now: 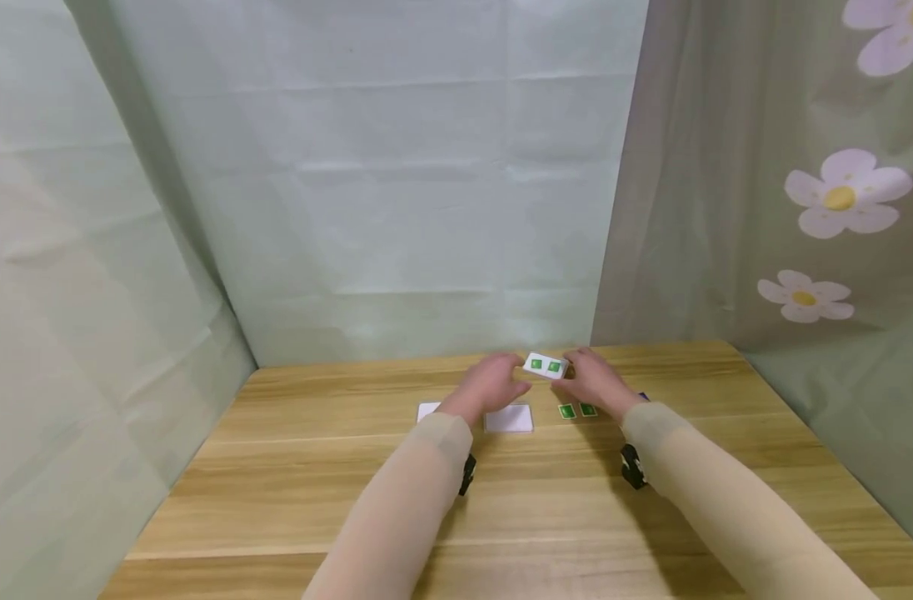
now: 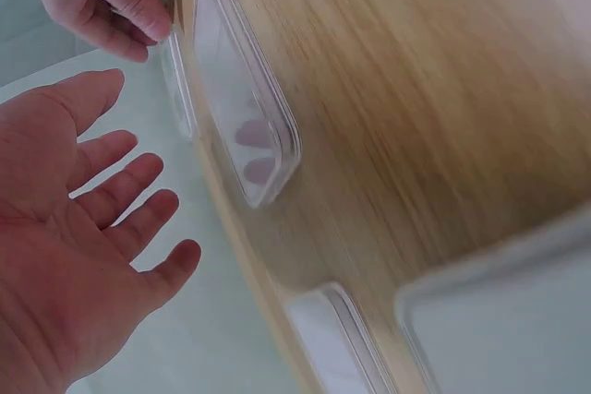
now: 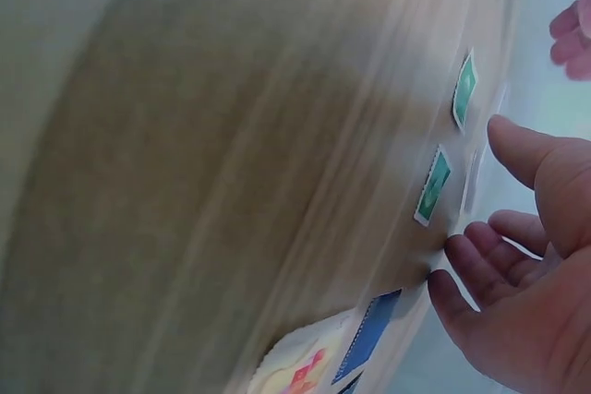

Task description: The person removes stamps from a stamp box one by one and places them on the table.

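Observation:
A small flat clear case (image 1: 545, 366) with two green stamps in it is at the back of the table. My right hand (image 1: 593, 380) grips its right end, thumb on the near side and fingers on the far side. To its left, my left hand (image 1: 494, 386) is apart from it, palm bare and fingers loosely spread (image 2: 88, 219). Two loose green stamps (image 1: 566, 412) lie on the wood below my right hand, also seen as green stamps (image 3: 434, 186) in the right wrist view. A clear case with a white inside (image 1: 509, 418) lies near my left wrist.
Another white case (image 1: 426, 409) is partly behind my left wrist. Beside my right hand lie a blue stamp (image 3: 369, 334) and a larger pale stamp with a pink print (image 3: 309, 362). Hanging cloth (image 1: 396, 208) borders the wooden table (image 1: 291, 467) at back and sides.

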A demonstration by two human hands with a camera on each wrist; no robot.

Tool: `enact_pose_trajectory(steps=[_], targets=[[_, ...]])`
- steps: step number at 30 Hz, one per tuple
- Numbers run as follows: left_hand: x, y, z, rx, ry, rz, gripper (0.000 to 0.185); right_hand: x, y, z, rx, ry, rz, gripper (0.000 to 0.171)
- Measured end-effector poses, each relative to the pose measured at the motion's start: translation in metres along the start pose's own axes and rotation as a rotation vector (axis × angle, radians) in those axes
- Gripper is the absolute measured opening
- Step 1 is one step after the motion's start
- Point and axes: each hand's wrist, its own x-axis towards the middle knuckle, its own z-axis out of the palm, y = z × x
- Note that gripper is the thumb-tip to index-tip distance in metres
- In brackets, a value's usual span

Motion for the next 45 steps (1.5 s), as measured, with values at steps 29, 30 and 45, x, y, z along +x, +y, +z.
enact_pose_trajectory(steps=[29,30,45], targets=[[0.014,0.012,0.015,-0.042,-0.029,-0.059,0.036,0.015,-0.002,-0.003,-0.043,-0.026,0.009,0.049],[0.015,0.011,0.015,-0.044,-0.029,-0.058,0.035,0.016,-0.002,-0.004,-0.037,-0.034,0.013,0.048],[0.033,-0.016,0.034,-0.073,-0.037,-0.054,0.048,0.016,0.004,-0.001,-0.03,-0.042,-0.009,0.047]])
